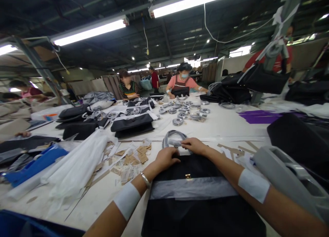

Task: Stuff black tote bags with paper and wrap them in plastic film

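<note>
A black handbag point(197, 213) lies before me on the table, with a small gold clasp point(188, 176) and a band of clear film point(192, 188) across its front. At its upper edge a grey, plastic-wrapped strap point(166, 138) forms a loop. The fingers of my right hand point(194, 146) are closed on the right side of this strap, in a pinch. My left hand point(166, 159) is at the loop's lower left, by the bag's top edge, its fingers curled on the strap; its fingertips are partly hidden.
Paper tags point(140, 154) and white film point(79, 158) lie to the left. Further back are coiled straps point(178, 121) and stacked black bags point(132, 124). A grey plastic holder point(285, 175) stands at right. Across the table, a masked co-worker point(183, 81) works beside another person point(128, 88).
</note>
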`<move>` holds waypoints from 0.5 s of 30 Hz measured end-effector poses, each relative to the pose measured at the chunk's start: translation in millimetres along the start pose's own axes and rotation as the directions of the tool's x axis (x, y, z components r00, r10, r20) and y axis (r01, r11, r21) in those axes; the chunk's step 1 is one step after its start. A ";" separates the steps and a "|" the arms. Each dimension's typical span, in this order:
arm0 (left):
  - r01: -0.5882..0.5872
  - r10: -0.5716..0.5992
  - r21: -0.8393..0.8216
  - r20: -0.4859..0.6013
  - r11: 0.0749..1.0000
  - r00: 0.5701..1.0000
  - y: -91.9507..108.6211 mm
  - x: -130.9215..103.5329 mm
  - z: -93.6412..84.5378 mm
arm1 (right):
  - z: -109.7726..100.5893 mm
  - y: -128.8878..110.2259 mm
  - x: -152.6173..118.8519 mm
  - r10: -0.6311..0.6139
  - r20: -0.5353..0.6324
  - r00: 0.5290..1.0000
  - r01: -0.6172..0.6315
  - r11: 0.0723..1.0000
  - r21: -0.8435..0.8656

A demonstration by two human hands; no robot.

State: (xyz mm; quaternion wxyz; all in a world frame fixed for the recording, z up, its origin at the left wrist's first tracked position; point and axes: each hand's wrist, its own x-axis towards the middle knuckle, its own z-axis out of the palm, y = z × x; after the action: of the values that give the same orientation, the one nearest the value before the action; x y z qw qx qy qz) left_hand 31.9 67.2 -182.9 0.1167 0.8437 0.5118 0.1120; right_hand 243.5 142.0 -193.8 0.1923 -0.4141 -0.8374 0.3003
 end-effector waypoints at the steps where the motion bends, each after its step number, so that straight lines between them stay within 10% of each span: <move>1: -0.014 0.015 0.005 -0.030 1.000 0.999 1.1 -2.3 -0.7 | -0.2 0.1 0.2 -0.009 0.046 0.999 0.009 1.000 -0.004; 9: -0.028 0.032 0.069 -0.052 0.997 0.998 5.1 -7.4 6.6 | -13.1 -4.3 5.2 0.022 0.393 0.919 -0.003 0.999 -0.049; 15: 0.019 -0.023 0.046 0.084 0.999 0.996 -6.5 0.3 11.0 | -8.3 -7.2 12.5 0.109 0.292 0.950 -0.066 0.986 -0.154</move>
State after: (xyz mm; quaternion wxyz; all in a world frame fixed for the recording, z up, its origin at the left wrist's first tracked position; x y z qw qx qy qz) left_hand 29.9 69.5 -195.3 0.1203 0.8446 0.5178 0.0633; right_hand 236.7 151.4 -181.9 0.0198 -0.4135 -0.8568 0.3075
